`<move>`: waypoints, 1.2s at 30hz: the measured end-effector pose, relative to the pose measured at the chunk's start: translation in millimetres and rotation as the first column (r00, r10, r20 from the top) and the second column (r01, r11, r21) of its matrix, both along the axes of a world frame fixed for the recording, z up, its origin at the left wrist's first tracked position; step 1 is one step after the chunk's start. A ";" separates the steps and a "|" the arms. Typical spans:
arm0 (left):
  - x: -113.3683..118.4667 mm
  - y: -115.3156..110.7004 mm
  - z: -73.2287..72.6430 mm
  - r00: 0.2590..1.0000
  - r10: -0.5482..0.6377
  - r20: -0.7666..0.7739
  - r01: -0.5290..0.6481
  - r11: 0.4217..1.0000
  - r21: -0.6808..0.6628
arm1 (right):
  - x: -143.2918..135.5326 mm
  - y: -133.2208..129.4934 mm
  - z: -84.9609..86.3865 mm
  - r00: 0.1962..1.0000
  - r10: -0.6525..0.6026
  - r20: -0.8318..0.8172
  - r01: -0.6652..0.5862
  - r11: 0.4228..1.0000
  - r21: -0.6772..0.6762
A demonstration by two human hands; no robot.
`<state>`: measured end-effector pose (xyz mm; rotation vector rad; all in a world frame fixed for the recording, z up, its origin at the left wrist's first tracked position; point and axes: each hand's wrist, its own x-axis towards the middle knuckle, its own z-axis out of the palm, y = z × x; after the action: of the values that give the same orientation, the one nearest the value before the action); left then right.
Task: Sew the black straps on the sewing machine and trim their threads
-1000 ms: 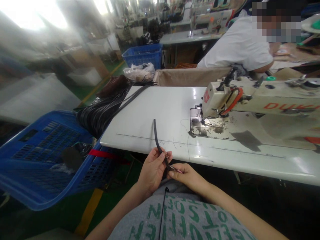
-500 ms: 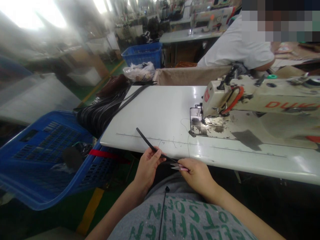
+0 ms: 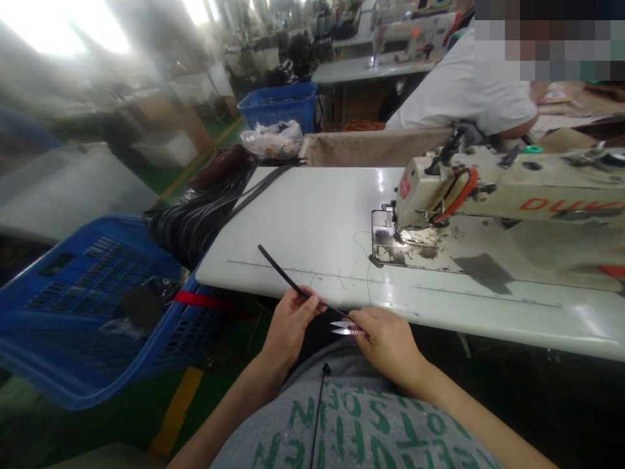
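Our left hand pinches the black strip — our right hand grips the snips, blades apart, nothing cut yet.

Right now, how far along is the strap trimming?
In hand: the left hand pinches a black strap, and the right hand holds snips, blades open, beside its end. Left: a heap of straps at the table's edge. Finished ones can't be told apart.

Snips' handle hidden in grip.
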<state>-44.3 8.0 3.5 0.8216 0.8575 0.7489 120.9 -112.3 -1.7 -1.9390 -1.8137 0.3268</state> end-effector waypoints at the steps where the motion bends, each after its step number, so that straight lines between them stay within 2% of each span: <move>1: -0.3 0.0 -1.1 1.000 -0.004 -0.011 0.004 1.000 0.004 | 0.0 0.0 -0.6 1.000 -0.001 -0.012 0.002 1.000 0.002; 4: -1.9 0.2 -5.8 0.999 -0.010 -0.031 0.011 1.000 0.025 | -0.4 0.4 -2.6 0.997 -0.004 -0.082 0.004 1.000 -0.002; 7: -3.5 0.8 -10.1 0.998 -0.011 -0.061 0.014 0.999 0.047 | -2.2 1.6 -3.1 0.966 0.000 -0.260 -0.012 0.999 -0.044; 13: -4.2 0.2 -10.6 0.996 -0.004 -0.093 0.010 0.998 0.057 | -5.8 6.5 -1.1 0.778 -0.063 -0.626 -0.046 0.987 -0.156; 18: -2.0 -2.9 -5.7 0.998 -0.027 -0.061 0.029 0.999 0.038 | -4.2 10.2 -7.9 0.620 -0.155 -0.769 -0.053 0.970 -0.239; 21: -1.1 -4.1 -3.2 0.999 -0.043 -0.027 0.044 0.998 0.035 | -2.8 11.3 -11.8 0.566 -0.178 -0.805 -0.072 0.962 -0.264; 25: -0.8 -4.8 -2.9 0.999 -0.039 -0.030 0.040 0.999 0.037 | -1.7 11.5 -12.5 0.563 -0.172 -0.809 -0.071 0.965 -0.254; 31: -0.8 -6.9 -7.6 0.992 -0.099 -0.072 0.105 0.991 0.083 | -1.7 11.6 -13.1 0.566 -0.162 -0.809 -0.082 0.964 -0.251; 36: -1.1 -7.5 -9.9 0.990 -0.095 -0.105 0.108 0.987 0.123 | -3.9 9.5 -11.0 0.627 -0.173 -0.760 0.016 0.978 -0.210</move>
<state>-45.4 0.5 -6.4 1.0167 0.8548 0.6831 116.9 -102.8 -12.7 -1.5895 -1.1086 1.1405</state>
